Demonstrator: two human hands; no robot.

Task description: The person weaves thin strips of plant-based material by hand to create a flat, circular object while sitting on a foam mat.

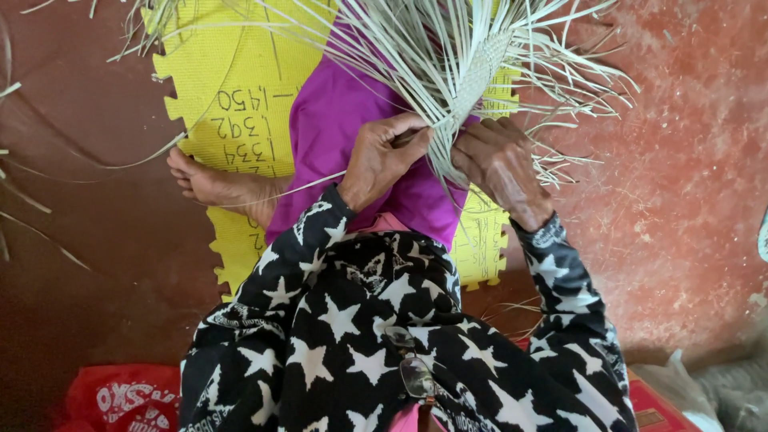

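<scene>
Weaving in progress, seen from above the seated person's head. Left hand point(382, 162): fingers curled shut, pinching pale strips at the lower edge of the woven strip bundle point(472, 72). Right hand point(500, 164): back of the hand toward the camera, fingers folded in against the same bundle just beside the left hand; the fingertips are hidden, so exactly what they pinch cannot be told. The bundle sits above the lap, between and just beyond the two hands. Its middle shows a narrow, finished band of tight plaiting that runs up and to the right, while loose, thin, cream-coloured strips fan out from it in all directions, some trailing across the floor to the left.

Beneath the work lies a bright purple cloth point(336, 120) covering the lap. Under that is a yellow foam mat point(216, 72) with a toothed, puzzle-style edge and handwriting on it. One bare foot point(212, 182) rests on the mat to the left of the hands. Both arms wear black sleeves point(560, 272) with white stars. A pair of glasses point(412, 368) hangs at the chest. The floor point(680, 160) is reddish-brown and worn. A red bag point(120, 396) lies at the lower left.
</scene>
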